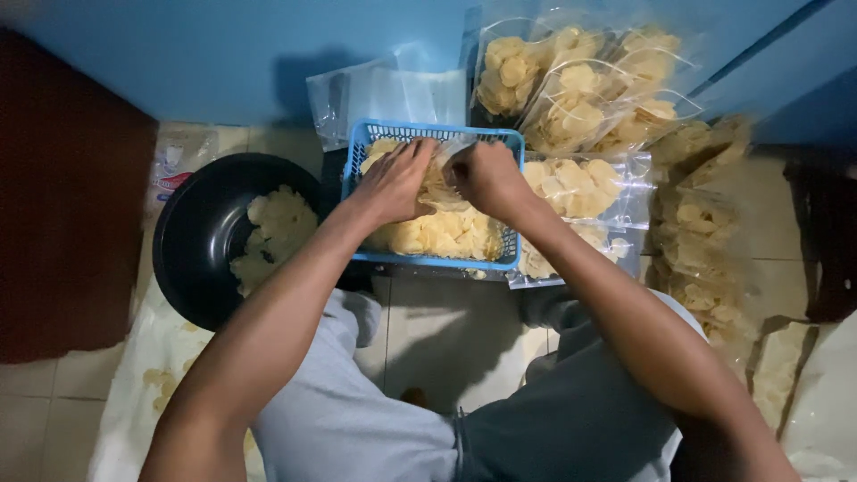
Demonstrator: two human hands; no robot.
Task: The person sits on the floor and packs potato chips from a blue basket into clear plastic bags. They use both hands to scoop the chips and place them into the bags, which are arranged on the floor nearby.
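Landmark: blue plastic basket (511, 256), rectangular, slotted walls, stood on the tiled floor (437, 330) in front of the seated person's knees.
Basket contents: pale yellow chips (446, 234), thin, round and curled, heaped to about rim height.
Clear plastic bag (444, 159): thin, glossy and crumpled, held over the far half of the basket between the two hands; chips showed through its film; how full it was could not be told.
Left hand (393, 181): inside the basket at its far left, fingers curled and clenched on the bag's left side, knuckles up.
Right hand (486, 176): inside the basket at its far right, closed around the bag's right side, just beside the left hand, the bag bunched between them.
Black bowl (183, 241): round, deep, just left of the basket, with a smaller heap of the same chips on its right side.
Filled bags (571, 89): clear packets of chips, stacked behind and to the right of the basket, some leaning on the blue wall (223, 54).
Empty bags (384, 94): flat clear sheets, propped behind the basket's far left corner.
White sheet (147, 375): spread on the floor left of the basket, under the bowl, with a few crumbs on it.
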